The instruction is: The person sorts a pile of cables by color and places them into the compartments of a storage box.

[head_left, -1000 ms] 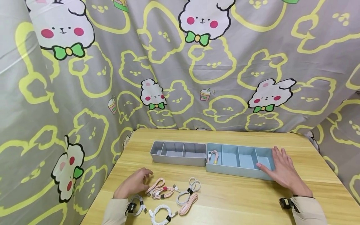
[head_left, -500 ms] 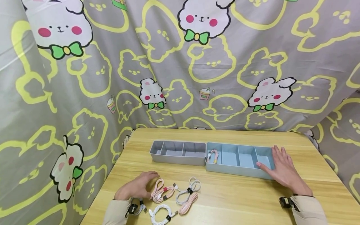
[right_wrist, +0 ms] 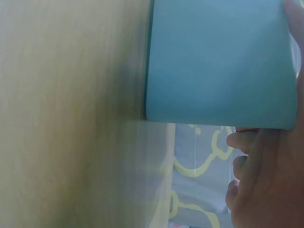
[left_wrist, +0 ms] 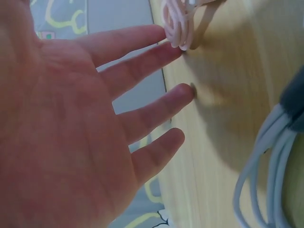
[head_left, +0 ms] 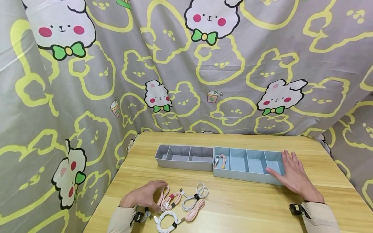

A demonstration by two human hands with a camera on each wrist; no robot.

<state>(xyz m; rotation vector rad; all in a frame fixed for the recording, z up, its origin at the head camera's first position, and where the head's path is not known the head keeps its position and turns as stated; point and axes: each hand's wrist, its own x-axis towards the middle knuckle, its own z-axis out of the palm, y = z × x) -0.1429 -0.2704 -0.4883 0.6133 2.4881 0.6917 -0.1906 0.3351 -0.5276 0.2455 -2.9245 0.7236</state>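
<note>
In the head view my left hand [head_left: 147, 195] reaches over the table beside a coiled pink USB cable [head_left: 163, 196]. The left wrist view shows its fingers [left_wrist: 142, 64] spread and nearly straight, two tips touching the pink loop; the thumb is hidden there. A second pink cable [head_left: 175, 200] with a red tie lies against the first. My right hand [head_left: 295, 178] rests on the right end of a blue divided box [head_left: 247, 176], thumb over the front rim, fingers along the end. One pink cable [head_left: 222, 161] sits in that box's leftmost compartment.
A grey divided box [head_left: 185, 165] stands left of the blue one. Nearer lie a white braided cable [head_left: 166, 223], a white cable [head_left: 189, 204] and a pink bundle [head_left: 196, 211]. Another white cable [left_wrist: 259, 175] lies near my left wrist. A patterned curtain [head_left: 180, 64] hangs behind the table.
My left hand has shifted right and slightly nearer, and the pink cable beside it has turned and moved closer to the red-tied one. My right hand stays on the blue box.
</note>
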